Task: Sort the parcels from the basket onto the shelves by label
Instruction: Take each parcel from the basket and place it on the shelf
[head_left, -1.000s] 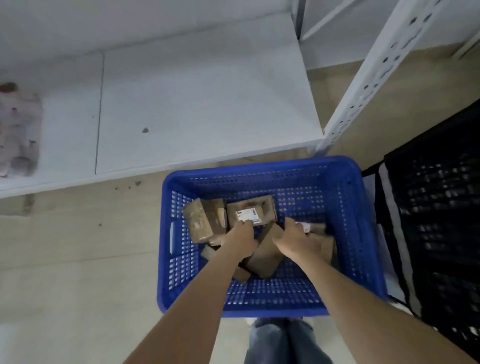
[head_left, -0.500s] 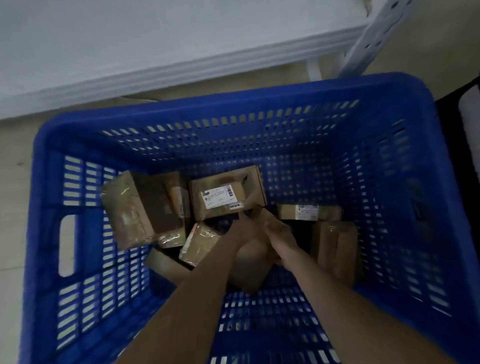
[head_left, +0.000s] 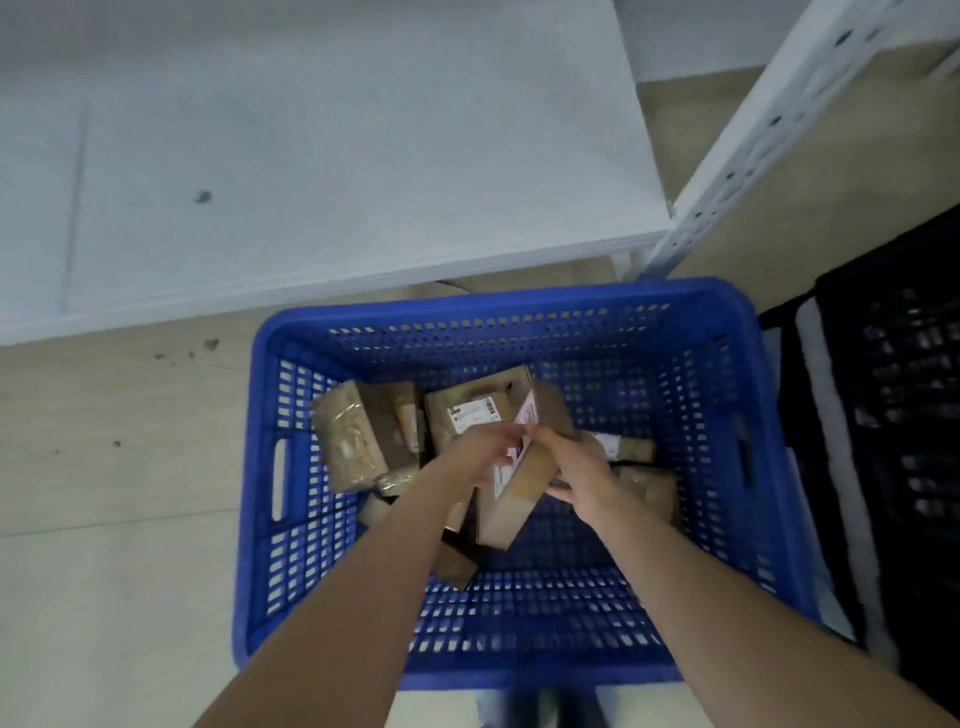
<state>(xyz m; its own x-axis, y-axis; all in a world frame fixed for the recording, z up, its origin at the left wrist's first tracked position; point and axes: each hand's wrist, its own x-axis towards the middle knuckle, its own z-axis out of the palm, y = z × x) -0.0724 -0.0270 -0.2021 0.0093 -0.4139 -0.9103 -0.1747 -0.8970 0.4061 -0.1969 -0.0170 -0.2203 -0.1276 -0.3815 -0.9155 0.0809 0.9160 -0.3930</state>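
1. Currently I see both forearms reaching from the near edge down into the basket (head_left: 262, 467), converging over its middle.
2. The left hand (head_left: 480, 454) comes in from the near left with a straight wrist. Its fingers curl onto the left edge of a parcel (head_left: 522, 491). Blur smears the fingertips, so I cannot make out the finer hold.
3. The right hand (head_left: 579, 470) comes in from the near right, back of the hand up. Its fingers wrap round the parcel's right side, so both hands grasp the one parcel between them.
4. That parcel is brown cardboard and sits inside the basket walls, tilted, with its far end raised and its near end pointing down. A white label runs along its left face, just beside the left fingers.
5. More parcels lie in the basket:
   - A taped parcel (head_left: 353, 436) rests against the left wall.
   - A labelled parcel (head_left: 467, 410) lies at the far side, just behind the hands, with its label facing up.
   - Two right parcels (head_left: 647, 480) lie past the right hand, partly hidden by it.
6. Beyond the basket's far rim stands a pale shelf (head_left: 311, 182), with its perforated post (head_left: 753, 135) at the far right.
7. A black crate (head_left: 893, 415) stands just right of the basket, and pale floor (head_left: 104, 519) lies to the left.
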